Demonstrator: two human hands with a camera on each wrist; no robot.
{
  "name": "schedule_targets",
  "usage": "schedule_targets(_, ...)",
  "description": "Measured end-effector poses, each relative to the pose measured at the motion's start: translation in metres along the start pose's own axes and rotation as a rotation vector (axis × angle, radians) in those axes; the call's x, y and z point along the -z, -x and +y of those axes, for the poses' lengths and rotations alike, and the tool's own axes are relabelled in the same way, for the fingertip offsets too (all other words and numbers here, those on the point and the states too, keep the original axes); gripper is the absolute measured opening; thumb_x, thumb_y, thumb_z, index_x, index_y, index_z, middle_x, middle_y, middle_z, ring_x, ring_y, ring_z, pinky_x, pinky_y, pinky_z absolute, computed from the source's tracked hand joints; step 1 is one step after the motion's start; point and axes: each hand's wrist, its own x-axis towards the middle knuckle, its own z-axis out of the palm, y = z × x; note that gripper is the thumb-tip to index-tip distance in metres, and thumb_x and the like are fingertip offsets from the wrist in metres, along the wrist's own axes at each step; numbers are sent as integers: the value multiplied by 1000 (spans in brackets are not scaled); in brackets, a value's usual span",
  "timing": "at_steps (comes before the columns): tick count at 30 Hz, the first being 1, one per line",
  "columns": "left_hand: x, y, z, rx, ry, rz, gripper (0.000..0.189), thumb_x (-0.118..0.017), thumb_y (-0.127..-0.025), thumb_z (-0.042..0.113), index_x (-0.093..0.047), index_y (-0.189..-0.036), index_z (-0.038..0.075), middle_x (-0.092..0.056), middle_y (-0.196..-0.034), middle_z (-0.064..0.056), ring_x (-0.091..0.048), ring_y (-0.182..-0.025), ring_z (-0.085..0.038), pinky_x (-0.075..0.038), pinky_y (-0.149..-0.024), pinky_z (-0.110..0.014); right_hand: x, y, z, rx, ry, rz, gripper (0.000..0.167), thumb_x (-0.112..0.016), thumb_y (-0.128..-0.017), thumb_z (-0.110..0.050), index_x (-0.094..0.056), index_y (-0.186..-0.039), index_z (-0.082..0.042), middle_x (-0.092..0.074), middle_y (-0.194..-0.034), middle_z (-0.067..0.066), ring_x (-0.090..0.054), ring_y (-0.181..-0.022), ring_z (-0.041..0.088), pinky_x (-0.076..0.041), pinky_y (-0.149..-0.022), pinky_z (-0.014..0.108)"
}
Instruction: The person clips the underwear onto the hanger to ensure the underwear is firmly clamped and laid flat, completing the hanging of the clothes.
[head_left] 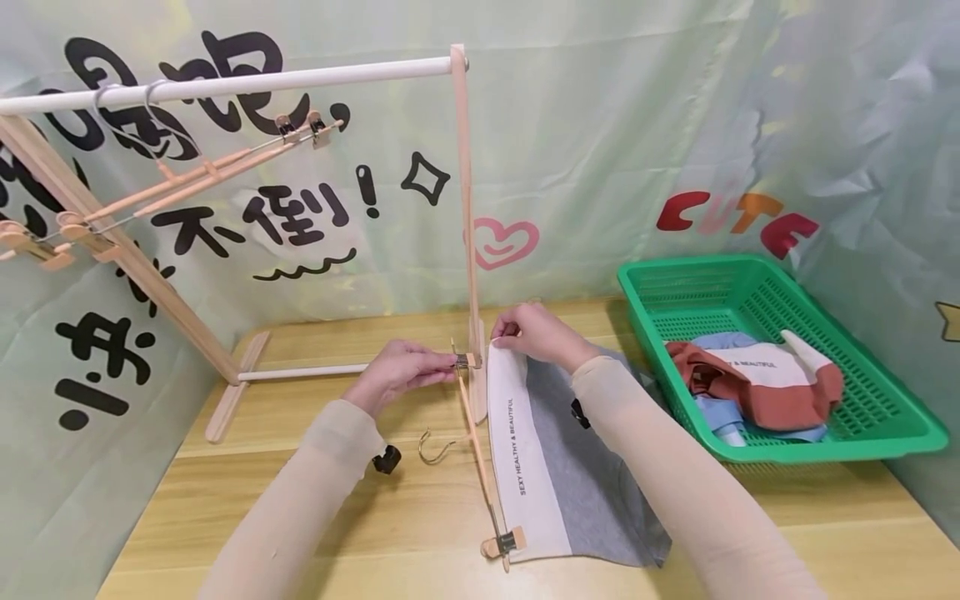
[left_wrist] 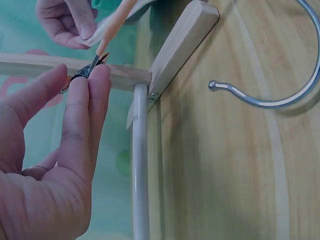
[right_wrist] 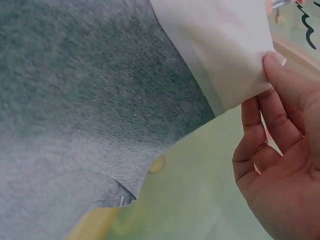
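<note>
A pair of grey underpants with a printed white waistband lies on the table, its far end lifted. My right hand pinches the waistband's far corner between thumb and fingers. Beside the waistband is a wooden clip hanger, its metal hook pointing left. The hanger's near clip grips the waistband's near corner. My left hand pinches the far clip between thumb and fingertips. That clip sits just left of the held corner, apart from it.
Behind the hands stands a wooden rack with a white top rail. Two clip hangers hang from it at the left. To the right, a green basket holds red, white and blue garments.
</note>
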Motion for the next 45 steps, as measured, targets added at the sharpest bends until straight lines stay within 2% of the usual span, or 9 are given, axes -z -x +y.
schedule_targets(6,-3,2,6,-12,-23,-43,25,-75,-99,4,-72,-120,-9,-82,-103,-16,-82,-95,-24,-62,-95,-31,5,1,-4,16,4,-16,13,-72,-103,-12,-79,-113,-5,-79,-103,8,-70,-94,19,-58,-87,35)
schedule_targets(12,-9,7,15,-50,-89,-77,27,-73,-100,3,-68,-123,-9,-81,-96,-11,-80,-88,-21,-63,-97,-37,6,-1,-4,56,22,-53,14,-67,-107,-16,-77,-108,-6,-77,-97,6,-64,-83,16,-51,-81,31)
schedule_targets(17,-15,8,21,-46,-128,-58,23,-72,-100,3,-66,-121,-6,-79,-93,-9,-78,-84,-18,-65,-89,-33,7,-2,-5,85,2,-59,11,-65,-108,-15,-73,-106,-8,-75,-96,5,-64,-83,15,-51,-81,30)
schedule_targets(23,-20,7,22,-76,-139,-39,21,-68,-101,-3,-65,-120,-11,-76,-98,-11,-74,-83,-15,-64,-80,-24,10,0,-6,69,-39,-78,9,-66,-107,-14,-73,-106,-9,-77,-99,5,-67,-87,14,-52,-81,29)
schedule_targets(34,-20,6,18,-146,-134,-16,15,-68,-100,-6,-67,-114,-11,-74,-93,-9,-73,-81,-13,-63,-79,-21,15,2,-9,45,-84,-90,9,-72,-105,-19,-75,-102,-12,-75,-92,0,-60,-82,11,-49,-78,28)
schedule_targets(39,-19,4,18,-148,-151,-2,14,-69,-99,-6,-68,-112,-9,-75,-93,-9,-73,-79,-12,-63,-78,-21,17,2,-10,42,-89,-98,9,-72,-105,-20,-75,-101,-12,-73,-90,-1,-56,-78,12,-46,-75,28)
schedule_targets(45,-22,3,20,-144,-183,8,15,-70,-98,-5,-68,-113,-8,-75,-92,-7,-72,-80,-13,-63,-78,-22,19,2,-10,82,-70,-94,9,-72,-105,-19,-76,-100,-13,-75,-92,-1,-57,-79,11,-46,-76,28)
